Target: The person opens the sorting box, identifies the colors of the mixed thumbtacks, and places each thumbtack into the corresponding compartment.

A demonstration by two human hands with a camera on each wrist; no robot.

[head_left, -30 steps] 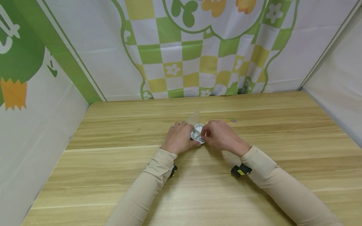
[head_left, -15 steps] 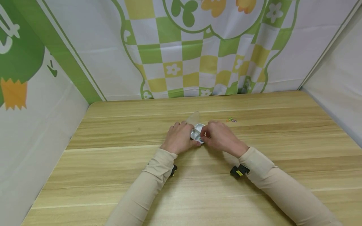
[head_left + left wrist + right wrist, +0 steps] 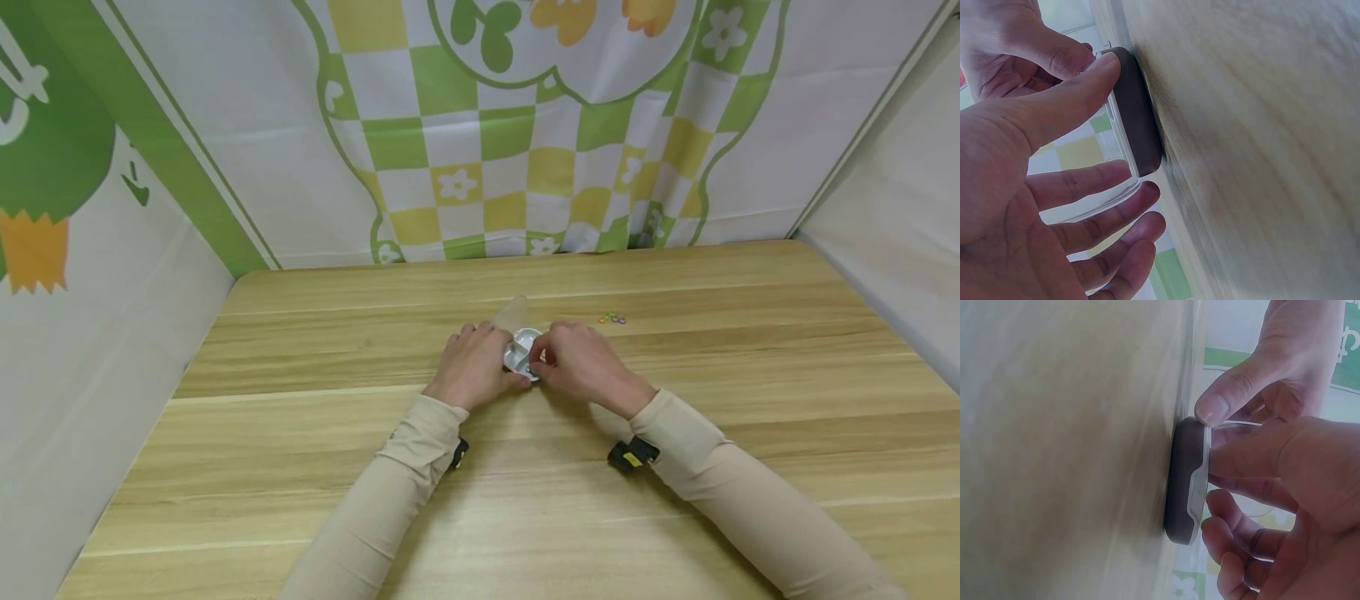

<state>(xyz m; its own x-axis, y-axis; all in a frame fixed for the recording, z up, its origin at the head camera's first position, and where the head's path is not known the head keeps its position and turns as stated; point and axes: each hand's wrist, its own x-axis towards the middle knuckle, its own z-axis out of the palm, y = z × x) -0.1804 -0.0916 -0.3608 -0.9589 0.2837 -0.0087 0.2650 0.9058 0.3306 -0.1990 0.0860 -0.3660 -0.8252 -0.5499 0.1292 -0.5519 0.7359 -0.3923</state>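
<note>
A small round pill box [image 3: 517, 357] with white compartments and a dark underside [image 3: 1138, 112] sits on the table. Its clear lid [image 3: 513, 313] stands swung back on the far side. My left hand [image 3: 474, 365] grips the box from the left, thumb on the near rim and index finger around the far side. My right hand [image 3: 585, 367] is bent over the right part of the box, thumb and index fingertips down in a compartment. A tiny coloured piece shows beside those fingertips; I cannot tell whether they pinch it.
Several tiny coloured rings [image 3: 612, 318] lie in a loose cluster on the wooden table [image 3: 315, 467], beyond my right hand. A patterned curtain [image 3: 510, 167] hangs behind the table's far edge. White cloth walls stand left and right.
My right hand has shifted slightly left, its fingertips now covering more of the compartment and the coloured piece there. My left hand keeps its grip on the pill box.
</note>
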